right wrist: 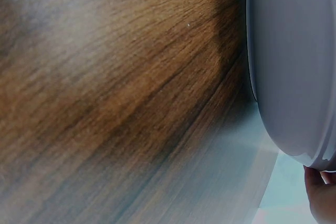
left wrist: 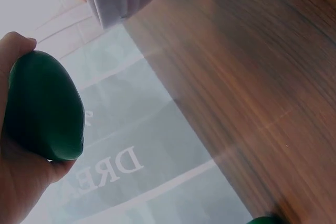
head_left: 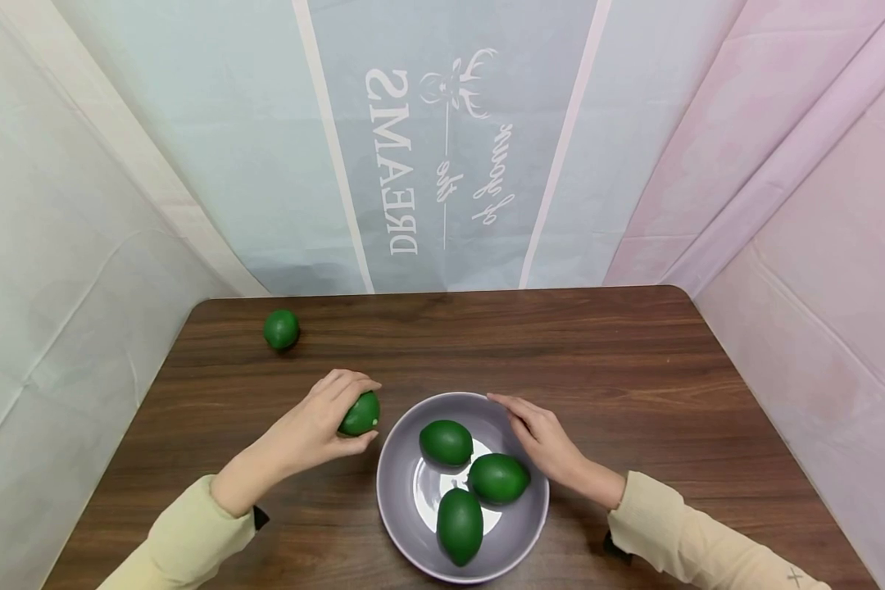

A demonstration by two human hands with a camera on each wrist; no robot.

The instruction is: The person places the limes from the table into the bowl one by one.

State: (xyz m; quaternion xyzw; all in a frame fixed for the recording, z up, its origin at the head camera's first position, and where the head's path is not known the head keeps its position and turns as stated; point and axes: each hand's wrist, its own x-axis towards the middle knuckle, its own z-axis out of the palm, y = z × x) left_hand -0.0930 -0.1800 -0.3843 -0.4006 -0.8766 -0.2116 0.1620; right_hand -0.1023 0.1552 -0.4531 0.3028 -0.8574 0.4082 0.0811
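My left hand (head_left: 315,426) holds a green lime (head_left: 360,414) off the left side of a grey-purple bowl (head_left: 394,524), thumb on one side and fingers on the other. The same lime (left wrist: 46,106) fills the left edge of the left wrist view, raised above the table. Three more limes lie inside the bowl: one at the back (head_left: 446,442), one at the right (head_left: 498,478) and one at the front (head_left: 460,526). At the bowl's right, my right hand (head_left: 549,447) grips the rim. Its fingertips (right wrist: 313,178) meet the rim in the right wrist view.
Another lime (head_left: 281,329) sits near the back left of the brown wooden table (head_left: 597,352). A printed cloth (head_left: 457,270) hangs behind the table's far edge. Pale cloth walls (head_left: 52,246) stand to the left and right.
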